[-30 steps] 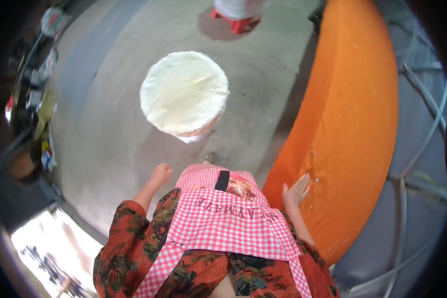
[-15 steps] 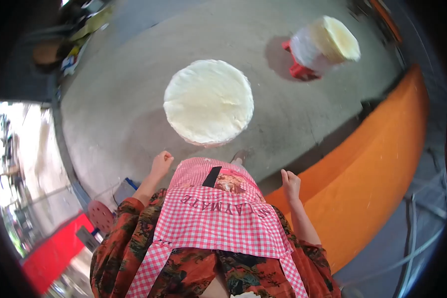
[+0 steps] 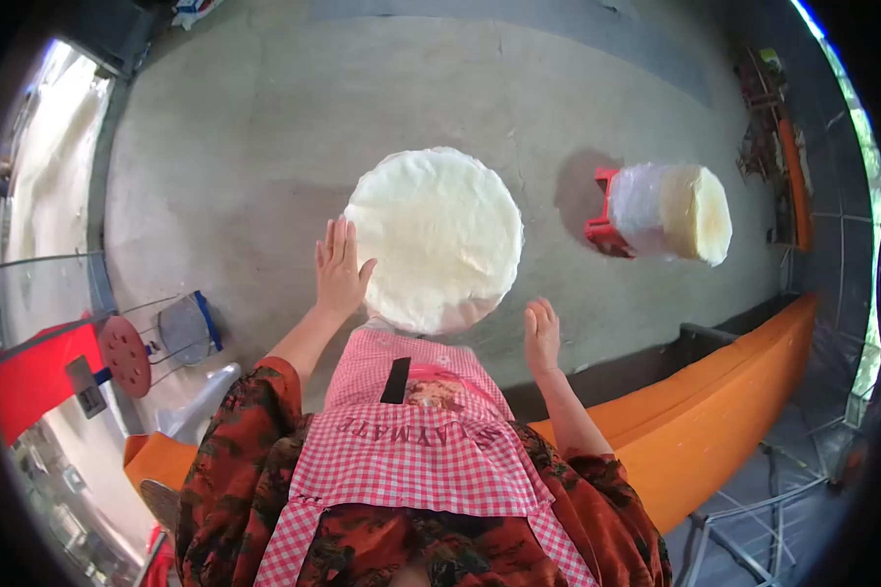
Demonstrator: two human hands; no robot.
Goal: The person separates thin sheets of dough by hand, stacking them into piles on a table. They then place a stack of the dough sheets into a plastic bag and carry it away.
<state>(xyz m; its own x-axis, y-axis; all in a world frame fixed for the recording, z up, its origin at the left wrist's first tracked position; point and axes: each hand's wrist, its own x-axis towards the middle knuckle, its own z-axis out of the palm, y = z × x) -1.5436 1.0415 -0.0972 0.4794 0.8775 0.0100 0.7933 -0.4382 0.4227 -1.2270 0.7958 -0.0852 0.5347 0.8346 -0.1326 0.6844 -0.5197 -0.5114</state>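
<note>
In front of me stands a broad, round, cream-coloured slab (image 3: 436,235) with a slightly wrinkled top and an uneven edge. My left hand (image 3: 340,274) is flat, thumb held apart, and overlaps the slab's near left edge. Nothing is in its fingers. To the right of the slab, a little away from its rim, my right hand (image 3: 542,338) hangs loosely with its fingers stretched out and holds nothing. What supports the slab is hidden beneath it.
Farther right, a plastic-wrapped pale cylinder (image 3: 671,210) rests on a red stool (image 3: 607,220). A long orange cover (image 3: 685,421) runs along my right side. At left are a red panel (image 3: 44,377) and a round red seat with holes (image 3: 125,357).
My left hand has opened and reached forward to the slab's edge. My right hand has moved slightly forward and left, its fingers uncurled. The view has turned and come closer to the slab.
</note>
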